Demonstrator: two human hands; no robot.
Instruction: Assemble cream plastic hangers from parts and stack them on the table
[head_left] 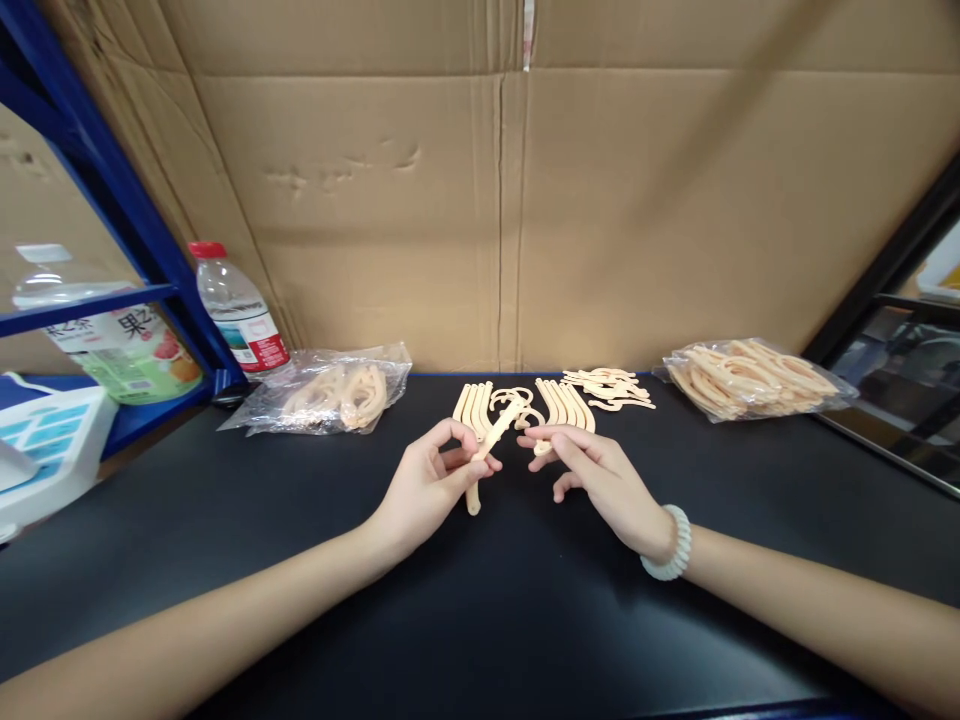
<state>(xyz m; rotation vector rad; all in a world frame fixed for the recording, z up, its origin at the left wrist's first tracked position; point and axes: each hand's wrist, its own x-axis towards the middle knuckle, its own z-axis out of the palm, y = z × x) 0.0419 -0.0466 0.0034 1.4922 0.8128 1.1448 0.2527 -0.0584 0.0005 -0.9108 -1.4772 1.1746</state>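
Observation:
My left hand (431, 475) is closed in a pinch on a flat, beige hanger arm (498, 430), tilted up toward the right. Below those fingers another beige arm's rounded end (472, 500) sticks out; whether it is held cannot be told. My right hand (600, 480), with a pale coiled band on its wrist, pinches a small beige hanger piece (543, 449), mostly covered by the fingers. Just behind the hands lie a row of curved hanger arms (472, 403) at left, a similar row (566, 405) at right, and curved hook pieces (504, 396) between them.
A loose pile of beige hooks (609, 386) lies behind the right row. Clear bags of beige parts stand at left (341, 395) and right (750, 378). A red-capped bottle (244, 320) and a blue rack (112, 160) bound the left; cardboard (360, 220) closes the back.

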